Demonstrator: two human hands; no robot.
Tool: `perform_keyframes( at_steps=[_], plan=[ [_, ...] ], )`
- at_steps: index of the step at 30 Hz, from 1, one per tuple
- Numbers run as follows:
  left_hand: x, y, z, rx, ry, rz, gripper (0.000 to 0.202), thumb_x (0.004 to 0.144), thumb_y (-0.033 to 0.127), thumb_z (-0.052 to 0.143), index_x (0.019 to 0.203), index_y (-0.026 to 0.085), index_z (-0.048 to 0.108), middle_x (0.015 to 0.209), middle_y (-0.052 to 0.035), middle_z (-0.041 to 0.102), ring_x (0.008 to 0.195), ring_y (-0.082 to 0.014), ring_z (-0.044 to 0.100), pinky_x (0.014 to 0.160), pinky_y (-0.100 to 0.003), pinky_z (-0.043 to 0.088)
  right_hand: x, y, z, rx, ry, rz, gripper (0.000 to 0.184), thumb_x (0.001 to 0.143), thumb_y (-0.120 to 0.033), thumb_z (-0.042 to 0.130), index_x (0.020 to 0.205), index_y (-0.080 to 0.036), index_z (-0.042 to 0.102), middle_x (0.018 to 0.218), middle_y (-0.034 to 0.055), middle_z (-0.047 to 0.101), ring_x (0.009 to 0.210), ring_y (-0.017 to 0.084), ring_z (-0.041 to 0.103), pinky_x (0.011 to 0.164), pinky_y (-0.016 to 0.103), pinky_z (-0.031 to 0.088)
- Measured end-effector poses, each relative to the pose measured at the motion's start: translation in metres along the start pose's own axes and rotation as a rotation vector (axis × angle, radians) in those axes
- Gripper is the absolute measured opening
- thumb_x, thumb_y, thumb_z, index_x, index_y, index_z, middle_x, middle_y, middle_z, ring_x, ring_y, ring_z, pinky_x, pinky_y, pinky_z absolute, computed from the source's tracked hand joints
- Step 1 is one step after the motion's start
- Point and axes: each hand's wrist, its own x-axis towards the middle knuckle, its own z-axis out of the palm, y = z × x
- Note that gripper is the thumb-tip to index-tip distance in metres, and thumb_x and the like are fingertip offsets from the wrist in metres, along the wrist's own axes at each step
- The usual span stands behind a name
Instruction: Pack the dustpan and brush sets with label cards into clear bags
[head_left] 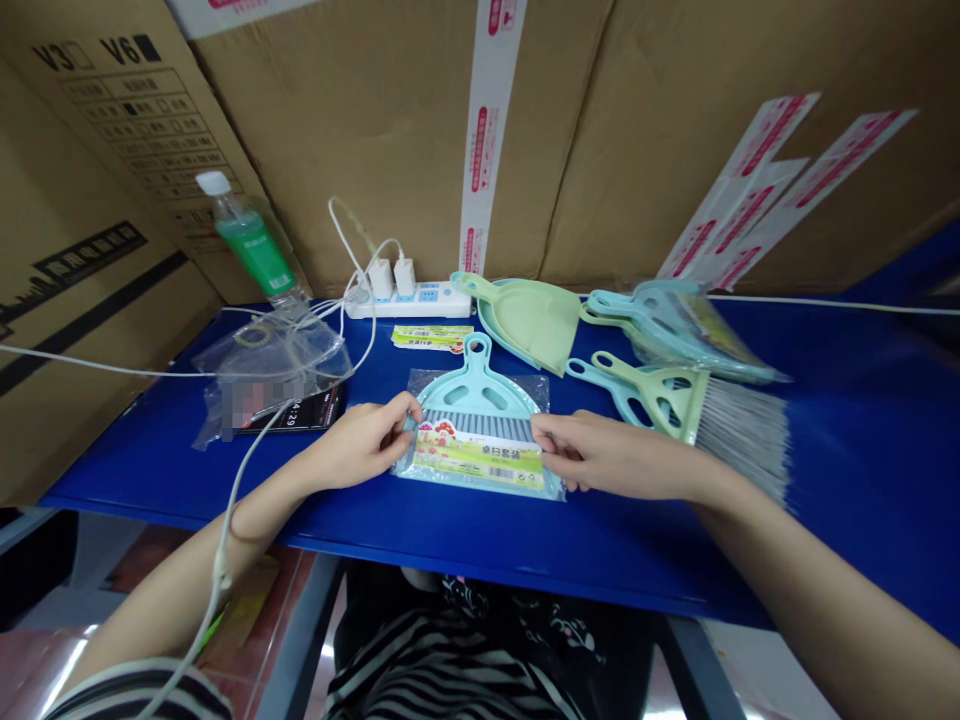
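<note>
A light-blue dustpan and brush set (480, 400) lies in a clear plastic bag on the blue table, with its handle pointing away from me. Across its front part sits a printed label card (480, 460) with mushrooms, seen upside down. My left hand (367, 440) pinches the left edge of the bag. At the opposite edge, my right hand (585, 450) has its fingers closed on the bag too. To the right of that hand lie green and blue brushes (675, 400) with grey bristles. Behind the set rest stacked green and blue dustpans (532, 320).
A white power strip (420, 300) with two chargers stands at the back, its cables running left across a phone (319, 408) and a crumpled plastic bag (262, 350). Nearby are a bottle (255, 245), loose label cards (431, 338) and another bagged set (690, 330). Cardboard (375, 130) walls the back.
</note>
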Motion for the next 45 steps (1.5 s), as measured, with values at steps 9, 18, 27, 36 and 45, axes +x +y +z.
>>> perform_keyframes(
  at_steps=[9,18,27,36,45],
  plan=[
    [-0.001,-0.001,0.0,-0.003,0.006,0.016,0.006,0.085,0.019,0.039,0.088,0.023,0.042,0.054,0.0095,0.042,0.047,-0.0104,0.044,0.051,-0.021,0.03,0.003,-0.003,-0.001,0.089,-0.032,0.033,0.021,0.08,-0.018,0.046,0.067,-0.024,0.03,0.05,-0.005,0.054,0.05,0.012,0.056,0.051,0.024,0.038],
    [0.0,0.002,-0.001,0.007,-0.021,-0.009,0.006,0.087,0.02,0.037,0.09,0.022,0.041,0.053,0.0095,0.041,0.047,-0.0115,0.044,0.052,-0.023,0.03,-0.001,-0.004,-0.005,0.129,-0.035,0.031,0.025,0.087,-0.037,0.043,0.068,-0.023,0.036,0.048,-0.0042,0.053,0.046,0.012,0.052,0.049,0.025,0.038],
    [0.0,0.003,-0.002,0.016,-0.022,-0.008,0.007,0.087,0.021,0.036,0.091,0.022,0.041,0.053,0.009,0.041,0.047,-0.012,0.044,0.052,-0.023,0.03,0.004,-0.001,-0.004,-0.031,0.223,-0.178,0.015,0.085,-0.034,0.048,0.076,-0.022,0.048,0.051,-0.0085,0.036,0.047,0.01,0.035,0.051,0.025,0.027],
    [0.0,0.005,-0.003,0.029,-0.022,-0.008,0.007,0.089,0.02,0.036,0.091,0.022,0.043,0.054,0.009,0.041,0.048,-0.0122,0.045,0.054,-0.023,0.032,0.005,-0.007,0.001,-0.233,0.157,-0.057,0.001,0.08,-0.02,0.055,0.079,-0.02,0.054,0.054,-0.0069,0.039,0.051,0.011,0.039,0.053,0.026,0.025],
    [0.001,0.004,-0.001,0.036,-0.014,-0.007,0.006,0.09,0.022,0.037,0.09,0.022,0.042,0.056,0.0084,0.042,0.049,-0.0121,0.043,0.054,-0.023,0.032,0.001,-0.005,0.004,-0.306,0.18,-0.169,0.013,0.076,-0.013,0.05,0.085,-0.02,0.055,0.059,-0.0035,0.045,0.058,0.014,0.044,0.056,0.026,0.029]
  ],
)
